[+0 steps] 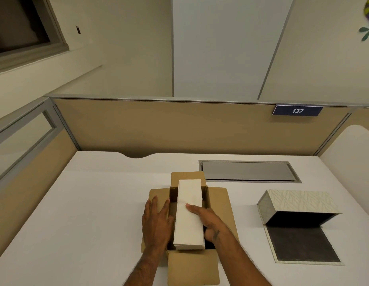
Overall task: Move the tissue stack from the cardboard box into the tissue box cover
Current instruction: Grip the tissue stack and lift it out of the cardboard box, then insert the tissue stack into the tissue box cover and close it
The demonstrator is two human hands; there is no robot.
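Note:
A white tissue stack [188, 215] rises out of the open cardboard box [218, 205] at the middle of the desk, its top above the box rim. My right hand [208, 221] grips the stack's right side, thumb lying on its top face. My left hand [156, 221] lies flat with fingers spread on the box's left flap and rim, beside the stack. To the right stands the tissue box cover [299, 201], cream with a leaf pattern; its dark inside is open toward me and its lid flap [303, 246] lies flat on the desk.
The white desk [86, 203] is walled by tan partitions at the back and sides. A grey recessed cable hatch [248, 171] sits behind the boxes. A blue plate reading 137 [297, 110] hangs on the back partition.

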